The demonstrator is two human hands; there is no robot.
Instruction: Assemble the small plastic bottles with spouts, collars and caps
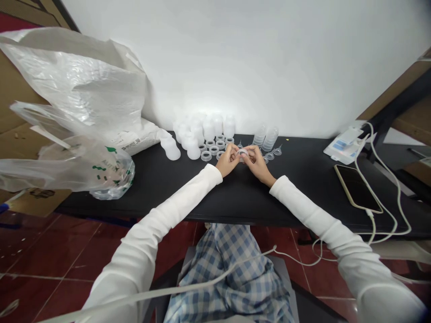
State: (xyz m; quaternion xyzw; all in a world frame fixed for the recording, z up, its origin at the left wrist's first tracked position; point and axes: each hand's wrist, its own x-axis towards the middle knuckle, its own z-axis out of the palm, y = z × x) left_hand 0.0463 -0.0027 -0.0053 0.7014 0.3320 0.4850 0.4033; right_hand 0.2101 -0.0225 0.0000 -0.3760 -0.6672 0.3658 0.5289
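Observation:
My left hand (228, 161) and my right hand (257, 163) meet over the black table (242, 197), their fingertips pinching a small clear plastic ring (242, 153) between them. Several matching clear collars (210, 150) lie just beyond my left hand. Rows of frosted translucent plastic cups (193, 148) stand behind and to the left of them. Small clear spouted pieces (277, 151) lie beyond my right hand. Two stacks of clear cups (266, 138) stand close behind my fingers. My fingers hide most of the ring.
A large crumpled plastic bag (70, 107) and a printed sack (134, 137) sit at the table's left end. A phone (357, 188) with white cables lies to the right, beside a white packaged device (345, 144). A white wall rises behind the table.

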